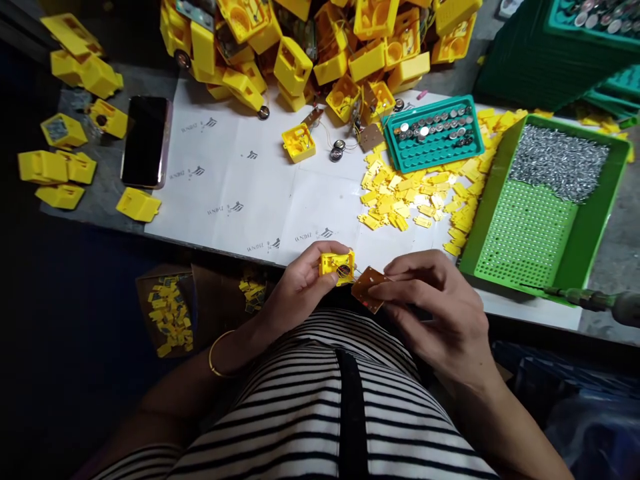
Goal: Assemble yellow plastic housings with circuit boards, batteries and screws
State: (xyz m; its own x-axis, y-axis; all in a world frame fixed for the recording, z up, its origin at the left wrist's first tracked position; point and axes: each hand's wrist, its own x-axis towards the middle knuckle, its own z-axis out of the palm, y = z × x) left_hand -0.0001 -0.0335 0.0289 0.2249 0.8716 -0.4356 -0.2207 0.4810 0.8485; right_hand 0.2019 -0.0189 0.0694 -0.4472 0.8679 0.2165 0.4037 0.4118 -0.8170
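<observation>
Near the table's front edge, my left hand [295,293] grips a small open yellow housing [327,261] with a dark round part inside it. Just to the right, my right hand [440,307] pinches a brown circuit board [367,291] between thumb and fingers. Thin wires run between the housing and the board, which are held slightly apart. Beyond my hands, another open yellow housing [299,143] stands on the white sheet, beside two small round dark parts [337,151] on wires.
Small yellow pieces [395,193] lie beside a teal tray [433,162] of round metal parts. A green basket [595,243] holds screws, with a screwdriver tip [570,293] over its front edge. Yellow housings [293,67] are heaped behind; a phone [146,141] lies left. Below the edge sits a box [145,293].
</observation>
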